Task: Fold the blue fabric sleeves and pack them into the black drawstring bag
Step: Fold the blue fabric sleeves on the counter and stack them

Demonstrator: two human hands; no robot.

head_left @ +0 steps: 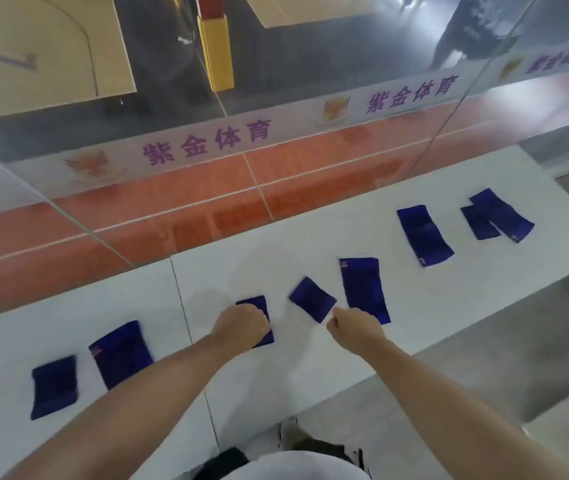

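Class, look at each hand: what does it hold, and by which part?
The left hand grips a small sleeve at its near right edge. The right hand seems to pinch the tilted sleeve by its near corner.

White ledge (241, 271) before glass wall (276, 64), orange floor (172, 209) beyond.

The white band (207, 143) reads 紫金体育, repeated along it.

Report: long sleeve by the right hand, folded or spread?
Spread. The long sleeve lies flat at full length, much longer than the piece beside it.
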